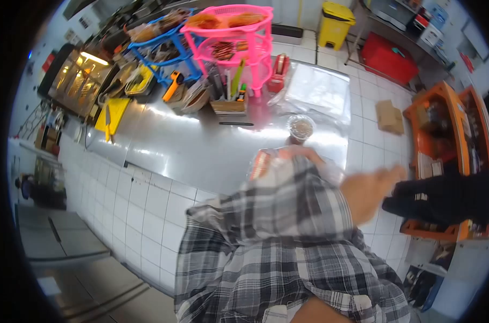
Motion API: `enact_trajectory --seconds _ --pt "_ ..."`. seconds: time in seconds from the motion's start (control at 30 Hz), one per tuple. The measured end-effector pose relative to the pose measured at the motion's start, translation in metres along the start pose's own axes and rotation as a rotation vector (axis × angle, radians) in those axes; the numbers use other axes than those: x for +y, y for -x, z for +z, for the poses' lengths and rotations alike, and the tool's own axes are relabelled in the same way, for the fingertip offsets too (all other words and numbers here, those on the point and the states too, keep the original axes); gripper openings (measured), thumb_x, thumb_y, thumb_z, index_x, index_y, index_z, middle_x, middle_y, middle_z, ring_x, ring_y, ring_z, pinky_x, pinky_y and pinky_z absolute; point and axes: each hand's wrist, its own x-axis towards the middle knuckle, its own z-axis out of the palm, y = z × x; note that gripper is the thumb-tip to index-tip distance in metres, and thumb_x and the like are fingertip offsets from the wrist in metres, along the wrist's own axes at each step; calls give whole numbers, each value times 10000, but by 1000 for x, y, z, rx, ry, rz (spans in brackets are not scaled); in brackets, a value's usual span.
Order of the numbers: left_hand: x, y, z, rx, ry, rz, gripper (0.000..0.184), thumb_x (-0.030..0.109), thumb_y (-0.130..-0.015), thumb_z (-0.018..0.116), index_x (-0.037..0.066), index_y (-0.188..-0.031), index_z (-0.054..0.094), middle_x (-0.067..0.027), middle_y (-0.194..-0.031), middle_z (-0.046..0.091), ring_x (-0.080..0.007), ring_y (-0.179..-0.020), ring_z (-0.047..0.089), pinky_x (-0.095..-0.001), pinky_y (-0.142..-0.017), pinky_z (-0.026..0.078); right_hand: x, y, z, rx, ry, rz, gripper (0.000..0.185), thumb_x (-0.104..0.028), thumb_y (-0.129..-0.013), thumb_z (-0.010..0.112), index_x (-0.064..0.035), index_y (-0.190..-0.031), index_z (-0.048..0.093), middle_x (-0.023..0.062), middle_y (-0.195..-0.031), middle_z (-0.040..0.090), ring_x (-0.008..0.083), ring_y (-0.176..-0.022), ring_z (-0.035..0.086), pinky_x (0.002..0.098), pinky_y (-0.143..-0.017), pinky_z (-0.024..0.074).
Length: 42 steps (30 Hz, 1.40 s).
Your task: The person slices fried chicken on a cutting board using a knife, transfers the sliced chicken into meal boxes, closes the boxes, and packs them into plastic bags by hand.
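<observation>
My left arm, in a plaid sleeve, crosses in front of my body to the right. Beyond the cuff, my left hand (371, 195) is smeared by motion over the floor side, and whether its fingers hold anything does not show. Behind that sleeve, my right hand (308, 155) is partly hidden at the near edge of the steel table (190, 148). It appears closed on a clear plastic packet (261, 163) with red-orange contents. Just past this hand stands a small round container (301, 127) under clear film, with brownish contents.
Clear plastic bags (320, 89) lie at the table's right end beside a red tape dispenser (279, 72). Pink (228, 35) and blue (166, 51) racks stand at the back. A knife (108, 121) rests on a yellow board (115, 107). An orange shelf (444, 118) stands right.
</observation>
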Motion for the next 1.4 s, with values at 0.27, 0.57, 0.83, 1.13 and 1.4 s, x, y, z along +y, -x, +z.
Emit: enact_trajectory --seconds 0.27,0.57,0.83,1.13,1.4 --pt "-66 81 -31 392 -317 232 920 422 -664 718 201 -1473 340 -148 -1407 430 -311 -1286 432 -639 -1058 246 -40 15 2 127 411 40 563 -137 -618 783 -88 -1128 547 103 -1130 572 246 -1020 550 379 -865 430" --pt "-128 89 20 407 -164 -205 1291 605 -506 778 48 -1508 186 -262 -1520 227 -407 -1430 201 -494 -1167 198 -53 11 35 236 836 101 428 -115 -638 747 -93 -1038 597 83 -1067 580 248 -977 555 378 -852 427" --pt "-150 84 22 555 -72 -11 914 542 -740 662 -44 -1368 349 -244 -1445 360 -375 -1348 373 -452 -1124 304 -67 -5 67 128 1253 16 313 -95 -655 714 -96 -959 641 66 -1010 588 250 -940 560 377 -840 424" --pt "-129 91 -5 357 82 -76 499 530 -901 451 43 -1009 429 -147 -1074 488 -298 -1062 517 -425 -1043 378 -82 -19 127 -56 1973 -173 470 -173 -651 757 -116 -1102 637 141 -1269 507 305 -1131 490 439 -943 342" --pt "-67 120 -97 201 303 -56 461 528 -953 341 117 -755 405 -68 -799 506 -240 -867 563 -417 -997 405 -60 50 -57 87 404 43 921 -783 -873 150 -49 -1354 433 122 -1268 572 253 -1201 497 370 -990 356"
